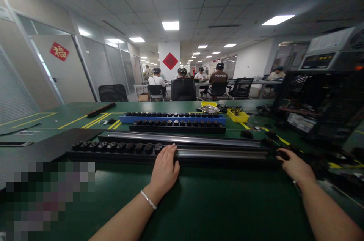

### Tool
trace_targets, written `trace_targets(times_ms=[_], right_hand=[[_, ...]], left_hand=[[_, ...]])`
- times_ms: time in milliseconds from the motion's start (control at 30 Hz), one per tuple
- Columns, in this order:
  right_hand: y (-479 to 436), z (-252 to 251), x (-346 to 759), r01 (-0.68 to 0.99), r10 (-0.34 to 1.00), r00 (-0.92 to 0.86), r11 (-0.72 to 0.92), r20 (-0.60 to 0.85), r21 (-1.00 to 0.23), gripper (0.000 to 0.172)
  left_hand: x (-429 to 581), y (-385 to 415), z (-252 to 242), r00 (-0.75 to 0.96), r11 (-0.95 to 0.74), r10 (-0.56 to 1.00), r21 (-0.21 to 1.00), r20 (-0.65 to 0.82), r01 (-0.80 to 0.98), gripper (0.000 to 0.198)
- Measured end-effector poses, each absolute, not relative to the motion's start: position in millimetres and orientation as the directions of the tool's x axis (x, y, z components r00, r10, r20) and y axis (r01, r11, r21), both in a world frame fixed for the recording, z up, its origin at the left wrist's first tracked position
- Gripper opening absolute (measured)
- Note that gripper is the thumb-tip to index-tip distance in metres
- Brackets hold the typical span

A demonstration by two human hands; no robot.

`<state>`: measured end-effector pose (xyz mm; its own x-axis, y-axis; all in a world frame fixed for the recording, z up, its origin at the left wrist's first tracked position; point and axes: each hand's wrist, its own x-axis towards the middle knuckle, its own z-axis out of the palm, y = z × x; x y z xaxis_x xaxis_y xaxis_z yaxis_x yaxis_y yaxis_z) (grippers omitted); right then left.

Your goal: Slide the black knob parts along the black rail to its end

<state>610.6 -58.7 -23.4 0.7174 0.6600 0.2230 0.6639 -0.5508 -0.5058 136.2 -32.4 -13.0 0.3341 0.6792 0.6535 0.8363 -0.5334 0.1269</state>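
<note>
A long black rail (222, 154) lies across the green table (216, 203) in front of me, with several black socket modules (116, 146) seated in its left part. My left hand (165, 169) rests flat on the rail's middle, fingers stretched out and together. My right hand (294, 165) is at the rail's right end, fingers curled over a small black part whose shape I cannot make out. A silver bracelet sits on my left wrist.
Behind the rail lie a metal strip (182, 138), a black strip of sockets (178, 125) and a blue one (170, 117). A yellow bin (238, 115) and a metal bowl (209, 109) stand farther back. A black wire rack (318, 104) stands at the right. Several people sit at distant desks.
</note>
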Motion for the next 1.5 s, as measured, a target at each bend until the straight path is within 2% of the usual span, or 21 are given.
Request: trace_targets(times_ms=[100,133,300,467,633,767,800,867,900,967,1033,1100,1267,1500], right_hand=[[-53.0,-20.1,608.7,0.607,0.647,0.758,-0.651,0.084,-0.456,0.054],[-51.8,-19.4,608.9,0.595,0.631,0.772,-0.672,0.080,-0.440,0.055],[-49.8,-21.7,610.5,0.605,0.576,0.792,-0.690,0.204,-0.398,0.059],[-56.7,-18.2,608.3,0.568,0.524,0.817,-0.661,0.240,-0.491,0.065],[-68.5,-0.8,590.6,0.543,0.520,0.822,-0.593,0.233,-0.595,0.052],[-62.7,11.5,544.8,0.749,0.641,0.636,-0.380,0.429,-0.543,0.045],[-58.7,12.6,530.7,0.817,0.688,0.540,-0.290,0.485,-0.498,0.045],[-49.7,12.6,504.5,0.934,0.789,0.300,-0.128,0.536,-0.333,0.046],[-45.7,12.3,493.9,0.962,0.819,0.232,-0.111,0.525,-0.251,0.046],[-40.1,12.1,480.1,0.968,0.868,0.243,-0.187,0.434,-0.167,0.045],[-38.1,13.0,475.1,0.958,0.902,0.285,-0.257,0.324,-0.128,0.044],[-38.8,14.0,474.5,0.949,0.908,0.316,-0.296,0.275,-0.110,0.044],[-48.3,6.6,467.8,0.922,0.853,0.386,-0.373,0.352,-0.105,0.047],[-60.7,-4.0,456.1,0.906,0.788,0.418,-0.398,0.453,-0.143,0.052]], left_hand=[[129.4,-29.2,-7.5,0.242,-0.456,0.669,0.131,0.703,0.880,0.035],[126.8,-27.5,-6.8,0.204,-0.418,0.673,0.138,0.711,0.898,0.034],[116.1,-17.3,-10.0,0.124,-0.314,0.701,0.149,0.703,0.938,0.036],[114.6,-15.1,-11.2,0.155,-0.321,0.705,0.117,0.692,0.940,0.036],[118.2,-17.6,-9.5,0.149,-0.313,0.702,0.114,0.696,0.943,0.036],[119.6,-17.9,-9.9,0.153,-0.302,0.710,0.101,0.687,0.948,0.036],[119.6,-18.0,-10.0,0.157,-0.302,0.713,0.096,0.684,0.949,0.037],[119.4,-18.3,-10.1,0.167,-0.306,0.718,0.090,0.675,0.948,0.037],[119.4,-18.5,-10.1,0.170,-0.307,0.719,0.089,0.674,0.947,0.038],[119.7,-18.6,-10.4,0.175,-0.315,0.724,0.095,0.667,0.944,0.038],[120.5,-18.2,-11.1,0.194,-0.340,0.723,0.098,0.663,0.935,0.038],[121.7,-17.7,-12.2,0.216,-0.370,0.720,0.101,0.660,0.923,0.038],[126.0,-20.7,-14.4,0.238,-0.395,0.735,0.116,0.635,0.911,0.042],[137.1,-39.9,-11.0,0.122,-0.240,0.839,0.161,0.530,0.957,0.060]])
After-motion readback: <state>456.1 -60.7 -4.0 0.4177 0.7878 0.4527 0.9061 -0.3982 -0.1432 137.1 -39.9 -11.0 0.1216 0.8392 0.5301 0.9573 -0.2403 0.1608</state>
